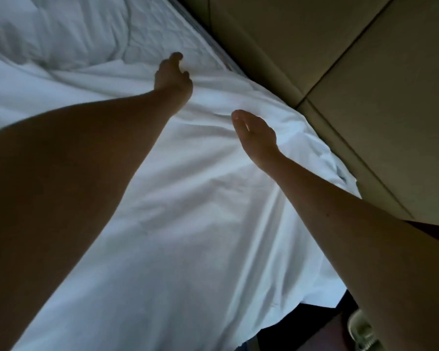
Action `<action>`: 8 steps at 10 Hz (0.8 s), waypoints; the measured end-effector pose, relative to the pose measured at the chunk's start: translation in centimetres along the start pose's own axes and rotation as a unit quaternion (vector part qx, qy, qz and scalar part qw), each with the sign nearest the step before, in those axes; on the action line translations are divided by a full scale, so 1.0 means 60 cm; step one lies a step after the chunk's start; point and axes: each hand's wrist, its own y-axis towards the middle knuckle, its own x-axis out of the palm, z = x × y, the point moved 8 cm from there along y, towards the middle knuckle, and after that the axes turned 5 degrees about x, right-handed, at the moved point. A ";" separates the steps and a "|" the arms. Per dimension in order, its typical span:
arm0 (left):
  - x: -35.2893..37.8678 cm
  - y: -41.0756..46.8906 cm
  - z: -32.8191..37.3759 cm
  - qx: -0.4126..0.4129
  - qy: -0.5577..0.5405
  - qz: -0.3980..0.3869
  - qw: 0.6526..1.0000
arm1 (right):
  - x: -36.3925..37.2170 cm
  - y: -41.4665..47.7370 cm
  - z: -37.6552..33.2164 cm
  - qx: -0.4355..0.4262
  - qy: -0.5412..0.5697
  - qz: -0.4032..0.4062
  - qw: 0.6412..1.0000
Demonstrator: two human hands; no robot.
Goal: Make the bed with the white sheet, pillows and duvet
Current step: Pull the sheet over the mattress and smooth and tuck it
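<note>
The white sheet (188,198) is spread over the bed, creased, with its top edge short of the mattress head. Bare quilted mattress (162,29) shows beyond that edge. My left hand (173,77) reaches far forward to the sheet's top edge, and its curled fingers grip the cloth there. My right hand (256,138) hovers over the sheet near the bed's right side. It is relaxed, with the thumb raised and nothing in it. A bunched white mass, a pillow or the duvet (48,29), lies at the top left.
A padded beige headboard or wall panel (352,72) runs along the bed's right side, close to the sheet's edge. At the bottom right a dark floor gap (302,325) and a pale shoe (363,330) show beside the bed.
</note>
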 end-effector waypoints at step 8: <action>-0.067 0.179 -0.025 0.040 -0.008 0.021 0.999 | 0.048 0.115 -0.108 -0.131 -0.103 0.111 0.980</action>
